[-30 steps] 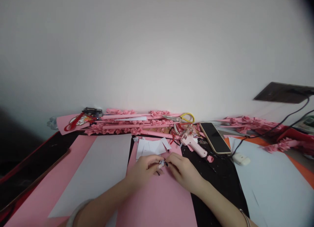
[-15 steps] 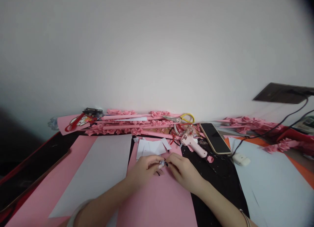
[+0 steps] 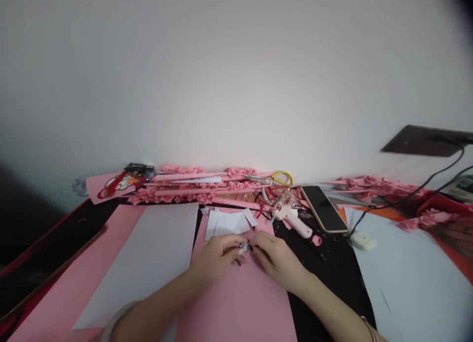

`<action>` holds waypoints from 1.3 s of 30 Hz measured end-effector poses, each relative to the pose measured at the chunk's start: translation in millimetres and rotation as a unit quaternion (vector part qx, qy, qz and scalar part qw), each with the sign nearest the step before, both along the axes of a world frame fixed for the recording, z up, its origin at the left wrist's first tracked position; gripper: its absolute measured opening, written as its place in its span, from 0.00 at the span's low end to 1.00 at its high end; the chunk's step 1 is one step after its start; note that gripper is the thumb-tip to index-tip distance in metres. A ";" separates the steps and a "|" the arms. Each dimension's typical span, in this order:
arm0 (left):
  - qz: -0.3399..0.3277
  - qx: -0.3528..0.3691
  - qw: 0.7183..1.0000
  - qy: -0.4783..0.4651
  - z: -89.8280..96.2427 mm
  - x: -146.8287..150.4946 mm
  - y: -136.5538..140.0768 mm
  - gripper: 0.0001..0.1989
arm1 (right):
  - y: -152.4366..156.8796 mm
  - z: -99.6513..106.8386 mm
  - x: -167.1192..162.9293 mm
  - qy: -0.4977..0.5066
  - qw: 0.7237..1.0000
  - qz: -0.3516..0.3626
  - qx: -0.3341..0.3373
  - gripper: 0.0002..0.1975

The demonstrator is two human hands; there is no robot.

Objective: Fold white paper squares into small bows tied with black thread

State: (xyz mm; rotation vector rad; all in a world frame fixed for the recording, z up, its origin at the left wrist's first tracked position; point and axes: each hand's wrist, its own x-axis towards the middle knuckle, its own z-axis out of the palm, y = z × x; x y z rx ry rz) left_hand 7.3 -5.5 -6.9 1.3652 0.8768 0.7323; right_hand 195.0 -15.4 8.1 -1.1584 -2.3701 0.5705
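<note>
Between my fingertips is a small, pale bluish-white folded paper piece (image 3: pixel 243 247); its exact shape is too small to make out. My left hand (image 3: pixel 218 253) pinches it from the left, fingers curled. From the right, my right hand (image 3: pixel 277 256) meets it with thumb and finger pressed together. Both hands are over a pink paper sheet (image 3: pixel 240 302). Just beyond the fingers, several white paper pieces (image 3: pixel 229 222) lie overlapping on that sheet.
A pink glue gun (image 3: pixel 293 221), a phone (image 3: pixel 324 208) and yellow-handled scissors (image 3: pixel 273 178) lie behind my right hand. Pink paper flower stems (image 3: pixel 203 189) line the wall. A white case (image 3: pixel 364 240) rests by a large white sheet (image 3: pixel 410 278). Cables hang from a wall socket (image 3: pixel 424 140).
My hands stay almost in place with the small paper piece, with only slight finger movement. At the far right edge, a blurred hand-like shape has appeared beside the pink flowers.
</note>
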 end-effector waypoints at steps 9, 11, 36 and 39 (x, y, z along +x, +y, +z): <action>0.000 0.002 1.000 0.007 -0.3 -0.6 -0.4 0.12 | 0.9 0.1 -0.4 0.006 1.000 0.002 0.006 0.08; 0.001 0.001 1.000 0.006 0.8 -0.5 -0.7 0.13 | 1.1 -0.5 -0.2 0.004 1.000 0.000 0.005 0.08; 0.003 -0.009 1.000 0.008 3.3 1.0 -0.2 0.13 | 0.2 1.5 0.0 0.009 1.000 0.000 0.002 0.09; 0.004 -0.007 1.000 0.006 1.8 0.7 -0.2 0.14 | 0.5 1.4 -0.1 0.008 1.000 0.001 -0.001 0.09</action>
